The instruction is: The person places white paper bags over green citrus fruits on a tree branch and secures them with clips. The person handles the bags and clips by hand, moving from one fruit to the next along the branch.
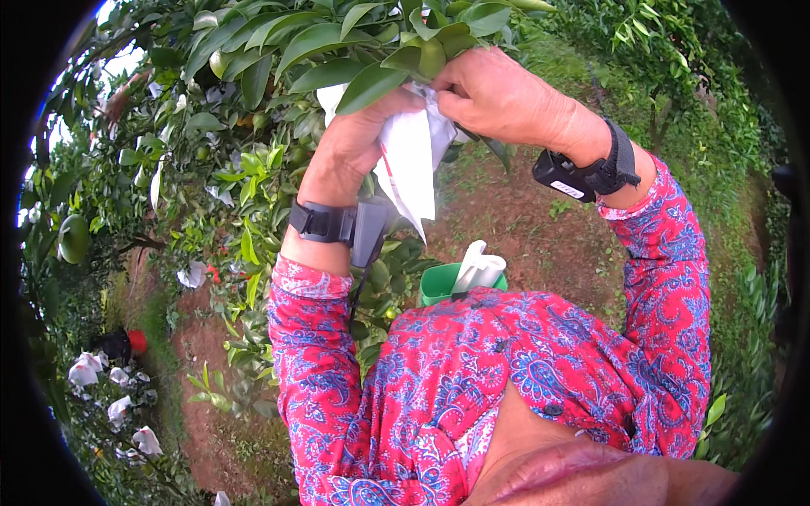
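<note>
Both my hands are raised to a leafy citrus branch (329,47) at the top of the view. My left hand (367,129) grips a white paper bag (411,158) from its left side, and the bag's pointed lower end hangs down. My right hand (500,95) pinches the bag's gathered upper part, its fingers curled in close to the stem. Just above the bag a green citrus fruit (432,58) shows among the leaves. Leaves and fingers hide the bag's mouth, so I cannot tell what is inside it.
A green container (436,283) holding rolled white paper (481,269) sits at my waist. Another green fruit (73,238) hangs at the left. White bags (85,369) dot the lower-left foliage, near a red object (137,341). Bare soil (525,234) and grass lie below.
</note>
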Demonstrator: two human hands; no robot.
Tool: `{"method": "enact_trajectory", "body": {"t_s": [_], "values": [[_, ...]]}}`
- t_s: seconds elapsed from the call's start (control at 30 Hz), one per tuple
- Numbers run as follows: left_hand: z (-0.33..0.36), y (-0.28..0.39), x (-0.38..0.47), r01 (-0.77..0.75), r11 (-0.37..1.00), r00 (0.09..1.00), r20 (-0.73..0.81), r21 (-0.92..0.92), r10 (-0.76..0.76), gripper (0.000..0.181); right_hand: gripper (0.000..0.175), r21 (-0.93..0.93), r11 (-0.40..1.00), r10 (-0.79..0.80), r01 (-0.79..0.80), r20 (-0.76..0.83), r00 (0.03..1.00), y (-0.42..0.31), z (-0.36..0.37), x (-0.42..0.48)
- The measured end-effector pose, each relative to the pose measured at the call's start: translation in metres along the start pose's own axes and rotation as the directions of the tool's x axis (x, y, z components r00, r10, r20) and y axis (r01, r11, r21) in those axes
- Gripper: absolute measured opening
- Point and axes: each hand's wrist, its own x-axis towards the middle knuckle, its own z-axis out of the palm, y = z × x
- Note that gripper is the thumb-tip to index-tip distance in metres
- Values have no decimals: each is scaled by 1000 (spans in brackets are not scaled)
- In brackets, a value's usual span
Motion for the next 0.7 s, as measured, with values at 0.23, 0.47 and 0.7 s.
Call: {"method": "enact_trajectory", "body": {"t_s": [0.23, 0.47, 0.7], "values": [[9, -5, 1, 3, 998, 1000, -13, 64, -2, 31, 24, 337, 882, 296, -328, 144, 944, 1, -9, -2], [11, -5, 1, -68, 994, 997, -32, 88, 71, 37, 22, 234, 969, 93, -79, -47, 995, 10, -5, -5], [11, -7, -5, -137, 987, 990, -16, 89, 139, 37, 25, 498, 839, 174, -218, 135, 975, 22, -10, -8]]}}
